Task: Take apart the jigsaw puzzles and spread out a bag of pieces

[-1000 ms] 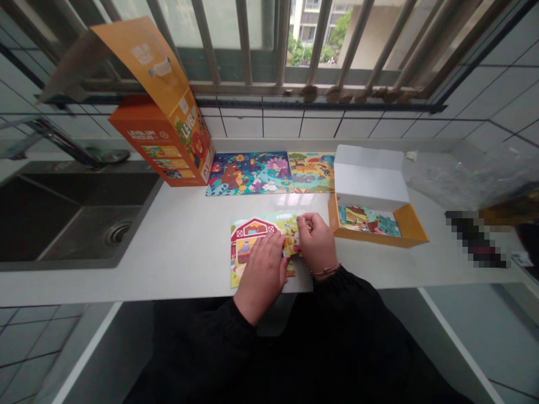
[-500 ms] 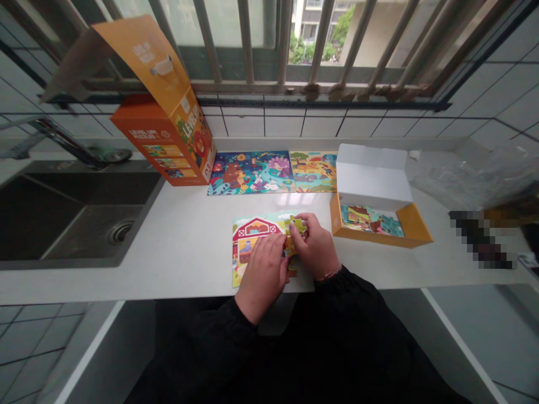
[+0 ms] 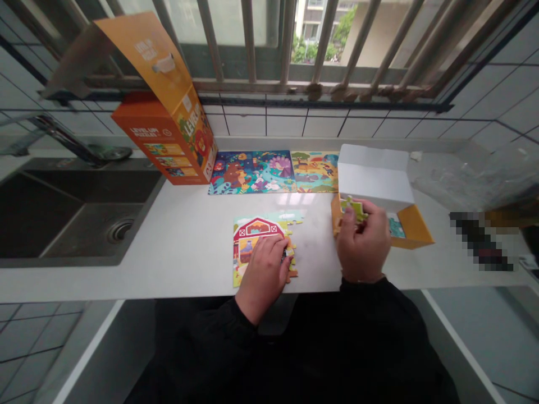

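Observation:
A partly built farm puzzle (image 3: 257,233) with a red barn lies on the white counter (image 3: 189,241) in front of me. My left hand (image 3: 265,270) rests flat on its lower right part, fingers stretched out. My right hand (image 3: 362,240) is over the near left corner of the small orange box (image 3: 410,227), which holds loose pieces. It pinches a green puzzle piece (image 3: 354,208) between thumb and fingers. The box's white lid (image 3: 374,177) stands open behind it.
Two finished puzzles (image 3: 273,171) lie at the back by the tiled wall. A big orange puzzle carton (image 3: 168,143) stands open at the back left. A steel sink (image 3: 71,210) and tap fill the left. A clear plastic bag (image 3: 463,174) lies at the right.
My right hand lifted a green piece off the farm puzzle's right edge and carried it right to the orange box. My left hand stayed on the puzzle.

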A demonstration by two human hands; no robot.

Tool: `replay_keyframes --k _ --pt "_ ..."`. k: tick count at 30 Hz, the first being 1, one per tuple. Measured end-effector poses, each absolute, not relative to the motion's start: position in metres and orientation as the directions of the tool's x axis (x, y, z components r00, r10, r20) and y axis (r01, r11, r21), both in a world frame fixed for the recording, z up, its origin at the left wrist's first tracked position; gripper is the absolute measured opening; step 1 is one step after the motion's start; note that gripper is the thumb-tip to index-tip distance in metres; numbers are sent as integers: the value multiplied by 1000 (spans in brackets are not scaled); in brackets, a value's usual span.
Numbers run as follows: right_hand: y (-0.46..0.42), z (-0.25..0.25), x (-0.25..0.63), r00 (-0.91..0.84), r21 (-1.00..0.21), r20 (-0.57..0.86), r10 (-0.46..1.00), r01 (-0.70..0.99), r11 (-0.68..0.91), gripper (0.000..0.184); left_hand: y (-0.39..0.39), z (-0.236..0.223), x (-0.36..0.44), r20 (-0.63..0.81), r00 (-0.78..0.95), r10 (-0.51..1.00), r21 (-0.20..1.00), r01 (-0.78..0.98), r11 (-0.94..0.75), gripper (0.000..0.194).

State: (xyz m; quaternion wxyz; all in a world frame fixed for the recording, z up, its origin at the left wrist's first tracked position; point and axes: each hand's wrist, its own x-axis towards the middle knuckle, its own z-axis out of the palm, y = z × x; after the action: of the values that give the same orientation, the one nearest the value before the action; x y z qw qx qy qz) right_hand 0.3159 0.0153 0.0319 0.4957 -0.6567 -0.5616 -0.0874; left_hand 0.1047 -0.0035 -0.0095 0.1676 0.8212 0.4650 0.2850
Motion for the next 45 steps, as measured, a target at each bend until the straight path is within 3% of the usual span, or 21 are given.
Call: replay_keyframes --k 4,9,12,14,17,19,23,27,33,37,41,45 --pt "29 40 374 400 -461 706 585 886 -49 32 -4 -8 104 324 395 860 566 647 -511 33" --pt "40 33 422 397 -389 590 703 903 -184 32 -4 -5 102 345 367 864 608 613 -504 31" --pt "34 35 408 355 -340 658 664 927 -159 35 -4 -3 100 343 353 870 630 600 -492 34" --pt "29 38 381 296 -347 693 658 936 -56 32 -4 -1 99 342 350 872 645 587 -489 36" --pt "28 37 332 125 -428 599 791 884 185 32 -3 2 98 337 335 880 675 566 -474 36" --pt "34 29 304 17 -464 495 869 850 248 35 -3 4 96 325 323 889 697 553 -456 35" --pt "49 6 275 14 -463 320 947 875 144 47 -2 3 93 306 297 904 747 514 -422 32" --pt "58 -7 272 72 -566 316 946 815 127 49 -1 1 90 286 250 925 789 487 -375 26" --pt "66 -8 276 182 -794 250 951 601 94 42 2 2 94 335 256 907 756 501 -421 19" --pt "74 -12 278 260 -881 219 940 468 75 41 2 2 97 351 299 887 712 530 -460 21" --pt "86 -19 281 338 -970 100 936 244 15 51 3 -1 98 344 342 874 672 560 -484 28" --pt "99 -21 280 254 -986 -31 967 153 -72 59 3 -2 99 343 395 852 638 567 -520 29"
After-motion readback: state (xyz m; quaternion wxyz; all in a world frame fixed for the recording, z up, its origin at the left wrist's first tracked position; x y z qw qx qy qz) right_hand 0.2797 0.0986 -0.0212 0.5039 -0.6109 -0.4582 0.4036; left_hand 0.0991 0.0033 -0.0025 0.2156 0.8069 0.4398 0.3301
